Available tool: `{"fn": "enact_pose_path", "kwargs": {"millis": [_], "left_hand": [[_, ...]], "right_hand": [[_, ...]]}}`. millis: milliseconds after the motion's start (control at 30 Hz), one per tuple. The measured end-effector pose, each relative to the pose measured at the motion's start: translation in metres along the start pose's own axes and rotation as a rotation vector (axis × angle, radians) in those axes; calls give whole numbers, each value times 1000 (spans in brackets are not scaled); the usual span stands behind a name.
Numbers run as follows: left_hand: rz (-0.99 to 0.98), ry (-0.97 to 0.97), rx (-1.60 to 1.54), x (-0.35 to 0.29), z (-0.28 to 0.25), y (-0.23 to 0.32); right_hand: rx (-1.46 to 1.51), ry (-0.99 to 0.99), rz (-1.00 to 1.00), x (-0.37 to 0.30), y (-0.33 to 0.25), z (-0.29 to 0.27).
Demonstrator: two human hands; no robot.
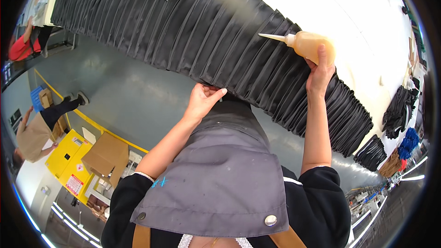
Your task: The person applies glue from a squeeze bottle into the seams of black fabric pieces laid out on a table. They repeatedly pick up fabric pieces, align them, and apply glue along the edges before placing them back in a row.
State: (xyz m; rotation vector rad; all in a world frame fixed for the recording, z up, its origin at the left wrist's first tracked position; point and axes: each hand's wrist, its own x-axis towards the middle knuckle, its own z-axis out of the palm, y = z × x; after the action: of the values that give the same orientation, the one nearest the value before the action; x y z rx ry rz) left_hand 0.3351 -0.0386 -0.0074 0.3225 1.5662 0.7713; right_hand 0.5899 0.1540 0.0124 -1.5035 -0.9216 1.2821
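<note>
A long row of overlapping black fabric pieces (183, 27) lies along the near edge of a pale table (358, 27). My left hand (200, 104) is at the row's near edge, in the middle, thumb and fingers closed on the rim of a black fabric piece; the fingertips are partly hidden under it. Over the right part of the row, my right hand (320, 76) is wrapped round a squeeze bottle (307, 44) of yellowish liquid. The bottle lies nearly level, its long thin nozzle pointing left above the fabric, apart from my left hand.
More black bundles (371, 153) and a blue bundle (408, 144) lie at the right. Left and behind are a yellow cabinet (64, 156), a cardboard box (106, 156) and a person in brown (35, 135). Another person in red (22, 48) is at the far left.
</note>
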Motion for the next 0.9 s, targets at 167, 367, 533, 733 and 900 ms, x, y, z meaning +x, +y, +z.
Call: {"fn": "enact_pose_path", "kwargs": {"millis": [167,367,533,733,900], "left_hand": [[10,13,-22,0,0,-3],[34,6,-17,4,-3,-10],[40,-10,-34,5,-3,-12],[37,74,-20,-1,1,-9],[-52,-83,16,-8,1,4]], "right_hand": [[-43,-36,31,-13,8,-1],[-52,-120,63,-32,19,-7],[-68,-176,51,-51,23,-5],[-43,-304,167,-68,16,-5],[816,-124,610,-40,5,-24]]}}
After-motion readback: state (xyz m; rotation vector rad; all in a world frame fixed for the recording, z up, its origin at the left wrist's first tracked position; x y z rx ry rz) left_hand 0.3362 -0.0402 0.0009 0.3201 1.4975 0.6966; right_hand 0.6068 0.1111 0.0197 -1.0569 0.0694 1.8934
